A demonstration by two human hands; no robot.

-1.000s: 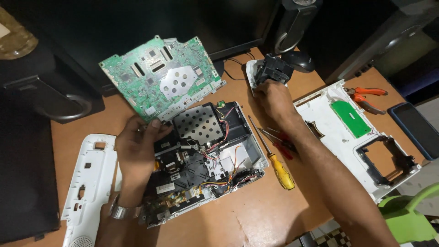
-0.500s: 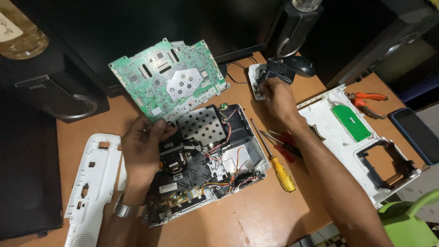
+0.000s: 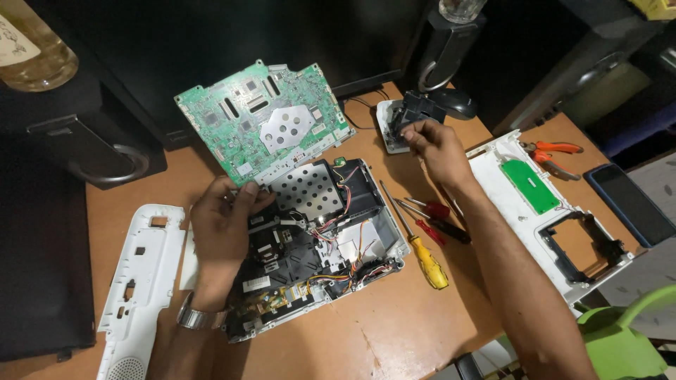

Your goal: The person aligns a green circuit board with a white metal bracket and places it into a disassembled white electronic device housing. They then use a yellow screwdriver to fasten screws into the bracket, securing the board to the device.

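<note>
Opened device (image 3: 310,246): mid-bench, left hand (image 3: 222,232) resting on it, fingers curled loosely.
Black part (image 3: 415,112): far edge, right hand (image 3: 433,144) fingers pinching it.
Circuit board (image 3: 264,119): beyond device.

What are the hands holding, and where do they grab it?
The right hand pinches a small black part by its near edge. The left hand rests on the opened device, gripping nothing clearly.

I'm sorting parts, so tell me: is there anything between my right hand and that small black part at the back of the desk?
Nothing visible: the right hand already has its fingertips on the small black part.
</note>
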